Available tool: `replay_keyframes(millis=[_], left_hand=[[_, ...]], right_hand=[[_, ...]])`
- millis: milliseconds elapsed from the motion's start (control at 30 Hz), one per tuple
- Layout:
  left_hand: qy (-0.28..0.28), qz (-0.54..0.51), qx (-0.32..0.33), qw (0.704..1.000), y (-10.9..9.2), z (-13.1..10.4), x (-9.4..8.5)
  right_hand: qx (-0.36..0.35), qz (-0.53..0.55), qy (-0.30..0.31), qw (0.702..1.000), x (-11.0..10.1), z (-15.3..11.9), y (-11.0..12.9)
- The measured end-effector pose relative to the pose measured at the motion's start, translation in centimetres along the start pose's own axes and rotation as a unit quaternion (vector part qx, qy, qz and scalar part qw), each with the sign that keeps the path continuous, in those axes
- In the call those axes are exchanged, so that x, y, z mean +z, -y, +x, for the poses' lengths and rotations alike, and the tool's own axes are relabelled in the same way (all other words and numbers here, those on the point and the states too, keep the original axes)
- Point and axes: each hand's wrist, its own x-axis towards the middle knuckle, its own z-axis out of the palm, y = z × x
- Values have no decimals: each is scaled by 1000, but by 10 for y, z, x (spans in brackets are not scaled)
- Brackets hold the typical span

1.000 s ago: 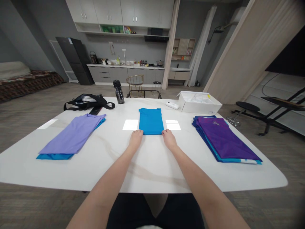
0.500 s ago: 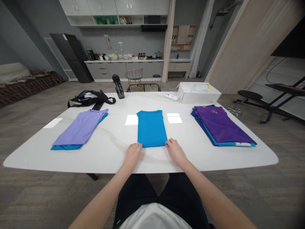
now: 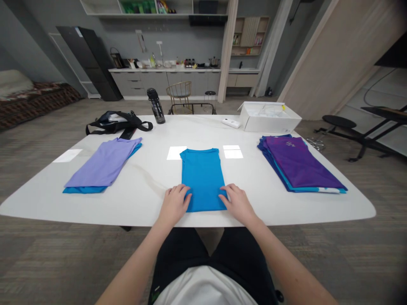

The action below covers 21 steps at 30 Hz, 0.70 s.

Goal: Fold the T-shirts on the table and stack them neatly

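Note:
A folded blue T-shirt (image 3: pixel 203 176) lies flat on the white table in front of me. My left hand (image 3: pixel 176 202) rests at its left edge, a little above the near corner, with thumb and fingers apart. On the opposite edge, my right hand (image 3: pixel 237 203) touches the fabric with its thumb spread from the fingers. To the left lies a folded lavender garment (image 3: pixel 103 163) on top of a blue one (image 3: pixel 85 190). At the right is a stack topped by a folded purple shirt (image 3: pixel 300 163), with blue layers showing beneath.
Along the far side of the white table (image 3: pixel 152 169) are a black bag (image 3: pixel 117 122), a dark bottle (image 3: pixel 156 106), a small white device (image 3: pixel 231 123) and an open white box (image 3: pixel 271 117). Beyond the table stands a chair (image 3: pixel 179 91); a round stool (image 3: pixel 338 121) is at the right.
The blue T-shirt has slid toward me. My hands have left its near corners, loosened from a pinch and spread at its sides. The view has tilted down slightly.

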Motion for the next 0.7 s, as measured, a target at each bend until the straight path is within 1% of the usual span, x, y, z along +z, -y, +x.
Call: replay_keyframes(millis=[100, 167, 233, 300, 367, 500, 633, 700], left_hand=[[23, 22, -32, 999, 16, 44, 12], [32, 28, -48, 998, 27, 69, 23], [31, 21, -60, 997, 36, 89, 32], [19, 10, -72, 997, 43, 105, 40], [3, 0, -85, 996, 48, 120, 47], [-12, -20, -103, 994, 61, 153, 56], [-19, -62, -142, 988, 84, 183, 66], [-29, -84, -148, 985, 96, 192, 71]], right_hand=[[29, -29, 18, 999, 4, 48, -6], [43, -60, 26, 997, 9, 78, -11], [41, -84, 23, 995, 15, 104, -17], [30, -89, 12, 995, 21, 125, -24], [31, -77, -11, 996, 26, 144, -33], [71, -54, -62, 994, 34, 176, -54], [107, -48, -81, 990, 35, 204, -69], [123, -52, -74, 988, 35, 215, -73]])
